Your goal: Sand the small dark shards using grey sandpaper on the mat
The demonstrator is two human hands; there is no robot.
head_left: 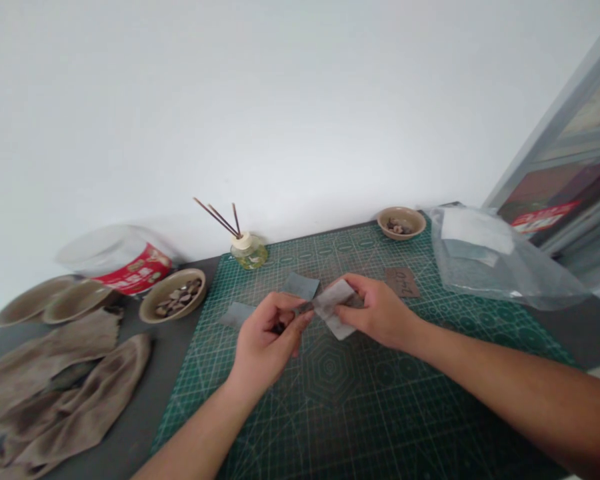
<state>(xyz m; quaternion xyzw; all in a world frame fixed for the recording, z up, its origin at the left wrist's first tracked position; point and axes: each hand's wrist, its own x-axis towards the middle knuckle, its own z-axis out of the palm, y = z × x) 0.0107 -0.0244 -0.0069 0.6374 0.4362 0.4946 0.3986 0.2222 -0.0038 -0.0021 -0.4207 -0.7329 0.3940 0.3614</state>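
On my remote feed the left hand [270, 327] has its fingers closed, pinching a small dark piece [304, 308] above the green cutting mat [330, 420]. The right hand [377, 308] grips a folded grey sheet [338, 305] between thumb and fingers, its edge at the piece; contact I can't tell. Brown square [403, 283] lies right, stone-filled bowl [148, 309] beside the mat's left edge.

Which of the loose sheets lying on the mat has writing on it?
The brown sheet, just beyond the right hand; dark writing shows on it. The two blue-grey sheets near the left hand show none.
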